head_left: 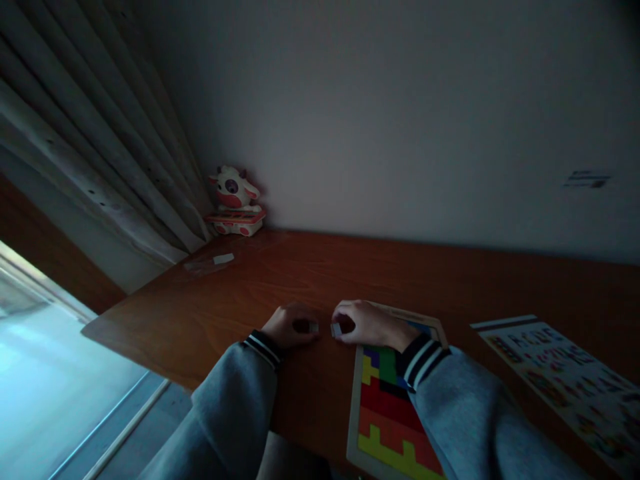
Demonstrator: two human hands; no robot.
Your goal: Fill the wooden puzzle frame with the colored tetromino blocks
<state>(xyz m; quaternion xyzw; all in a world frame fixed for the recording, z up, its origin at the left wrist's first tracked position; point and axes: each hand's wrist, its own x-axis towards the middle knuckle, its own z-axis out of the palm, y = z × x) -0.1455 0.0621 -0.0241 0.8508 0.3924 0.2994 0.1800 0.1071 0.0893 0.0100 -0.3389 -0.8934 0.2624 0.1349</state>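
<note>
My left hand (290, 325) is just above or on the wooden table, thumb and fingers pinched on a small pale piece (314, 327). Facing it a short gap away, my right hand (365, 321) pinches another small pale piece (336, 329). What kind of pieces these are is too small and dark to make out. Under my right wrist and forearm lies a puzzle board (354, 427) with a light wooden frame, filled with bright blocks in red, orange, yellow, green and blue. My sleeve hides its right part.
A printed sheet (560, 373) with colourful pictures lies on the table (400, 267) at the right. A cow toy (235, 203) stands at the back left corner by the curtain (100, 133). Nearer is a clear wrapper with a white strip (223, 259).
</note>
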